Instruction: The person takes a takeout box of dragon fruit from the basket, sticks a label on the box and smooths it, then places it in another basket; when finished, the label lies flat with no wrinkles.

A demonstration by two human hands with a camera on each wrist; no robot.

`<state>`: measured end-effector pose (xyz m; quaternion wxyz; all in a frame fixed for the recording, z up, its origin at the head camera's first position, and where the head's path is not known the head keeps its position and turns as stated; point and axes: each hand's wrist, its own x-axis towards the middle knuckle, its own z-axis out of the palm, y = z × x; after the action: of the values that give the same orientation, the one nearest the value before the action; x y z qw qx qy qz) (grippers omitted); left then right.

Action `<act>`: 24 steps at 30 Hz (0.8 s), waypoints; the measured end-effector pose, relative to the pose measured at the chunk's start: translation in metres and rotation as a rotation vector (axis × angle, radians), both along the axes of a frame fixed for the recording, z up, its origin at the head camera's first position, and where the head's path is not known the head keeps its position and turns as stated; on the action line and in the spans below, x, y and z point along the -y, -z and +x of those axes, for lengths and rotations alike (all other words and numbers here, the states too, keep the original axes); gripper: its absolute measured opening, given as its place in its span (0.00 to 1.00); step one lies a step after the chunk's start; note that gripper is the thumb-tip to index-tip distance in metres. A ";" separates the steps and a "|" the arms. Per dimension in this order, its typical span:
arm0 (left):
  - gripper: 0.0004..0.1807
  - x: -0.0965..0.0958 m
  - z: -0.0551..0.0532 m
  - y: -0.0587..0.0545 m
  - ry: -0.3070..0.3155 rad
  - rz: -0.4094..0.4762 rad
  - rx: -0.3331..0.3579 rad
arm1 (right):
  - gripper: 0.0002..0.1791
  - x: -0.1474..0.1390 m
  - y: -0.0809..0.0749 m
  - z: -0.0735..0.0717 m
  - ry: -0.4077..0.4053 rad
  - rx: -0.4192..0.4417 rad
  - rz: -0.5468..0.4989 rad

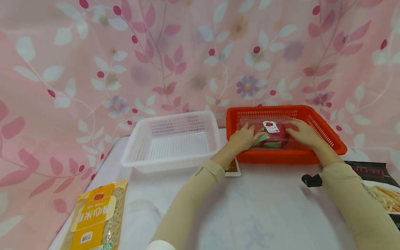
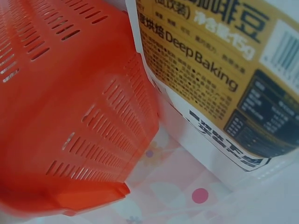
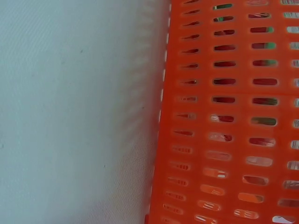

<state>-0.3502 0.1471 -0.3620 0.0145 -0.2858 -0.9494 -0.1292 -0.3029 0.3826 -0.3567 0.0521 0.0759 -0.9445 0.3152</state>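
A clear plastic fruit box (image 1: 271,133) with a white label lies inside the orange-red basket (image 1: 276,157) in the head view. Red fruit with green tips, like dragon fruit, shows through its lid. My left hand (image 1: 243,139) holds the box's left end, fingers over the top and thumb toward the label. At the right end, my right hand (image 1: 302,132) grips the box with bent fingers. Both wrist views miss the hands; the right one shows the slotted basket wall (image 3: 224,100) with red and green behind it.
A white basket (image 1: 175,161) stands left of the orange-red one. Beside the basket, a coffee bean packet (image 2: 201,70) shows close up. A yellow pasta bag (image 1: 93,218) lies front left. Under the right forearm are a black object (image 1: 309,180) and a dark noodle packet (image 1: 372,172).
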 end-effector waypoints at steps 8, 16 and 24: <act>0.33 -0.003 -0.003 0.001 -0.034 -0.086 0.051 | 0.23 0.000 0.003 -0.003 -0.055 -0.042 0.015; 0.30 -0.006 -0.003 0.006 -0.050 -0.106 0.049 | 0.22 0.001 0.005 -0.004 -0.051 -0.035 0.053; 0.30 -0.007 -0.003 0.003 -0.060 -0.126 0.046 | 0.23 0.001 0.000 -0.007 -0.037 -0.001 0.077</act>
<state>-0.3536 0.1546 -0.3649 -0.0215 -0.2545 -0.9639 -0.0750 -0.3096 0.3811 -0.3568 0.0440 0.0954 -0.9543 0.2796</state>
